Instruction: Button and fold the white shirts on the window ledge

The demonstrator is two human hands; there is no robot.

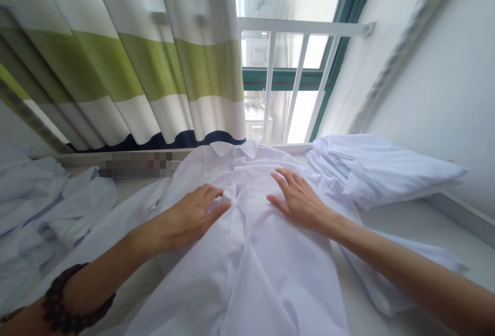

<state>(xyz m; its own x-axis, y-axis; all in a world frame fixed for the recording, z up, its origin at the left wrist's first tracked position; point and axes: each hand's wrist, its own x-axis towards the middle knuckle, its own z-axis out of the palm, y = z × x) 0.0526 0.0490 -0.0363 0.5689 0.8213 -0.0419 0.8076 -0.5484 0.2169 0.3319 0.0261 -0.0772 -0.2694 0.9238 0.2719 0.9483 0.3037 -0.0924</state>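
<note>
A white collared shirt (266, 269) lies front up on a pale surface, its collar toward the window and its sleeves spread to both sides. My left hand (193, 214) rests on the shirt's left part beside the front opening, thumb and fingers apart near a raised fold. On the right part of the chest lies my right hand (299, 199), fingers spread over the cloth, with nothing held. A dark beaded bracelet (64, 300) circles my left wrist.
Folded white clothes (379, 165) are stacked at the right by the wall. Crumpled white cloth (34, 212) lies at the far left. Behind the shirt are a striped curtain (147, 67), a white railing (301, 27) and a window. A blurred-out item (135, 164) sits near the back edge.
</note>
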